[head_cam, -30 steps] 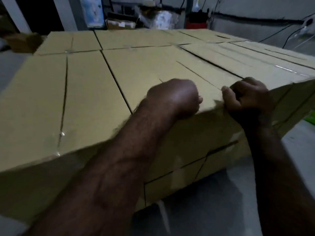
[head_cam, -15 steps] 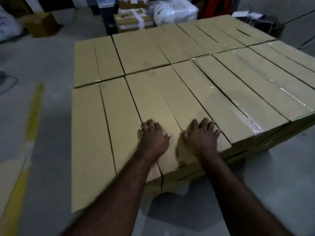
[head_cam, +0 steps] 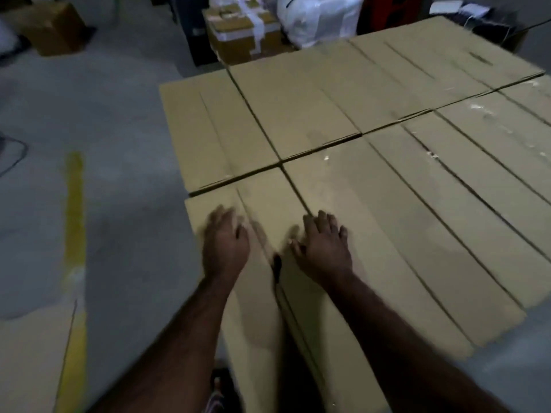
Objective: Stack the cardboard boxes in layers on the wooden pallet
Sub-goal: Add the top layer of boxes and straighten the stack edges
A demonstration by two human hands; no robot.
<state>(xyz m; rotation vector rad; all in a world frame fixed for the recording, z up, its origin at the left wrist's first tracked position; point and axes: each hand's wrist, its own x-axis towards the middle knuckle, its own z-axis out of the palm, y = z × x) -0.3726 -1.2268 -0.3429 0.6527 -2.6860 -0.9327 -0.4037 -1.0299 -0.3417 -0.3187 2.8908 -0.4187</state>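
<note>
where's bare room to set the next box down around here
The whole top layer of cardboard boxes is bare beyond the left hand and right hand. The grey floor between stack and yellow line is free too. Crowded behind: taped box, white bag.

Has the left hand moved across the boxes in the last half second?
Yes. The left hand has slid left. It lay well in from the left edge of the boxes; now it rests flat close beside that edge.

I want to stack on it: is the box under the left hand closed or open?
Closed: the box shows a flat top with no raised flap.
</note>
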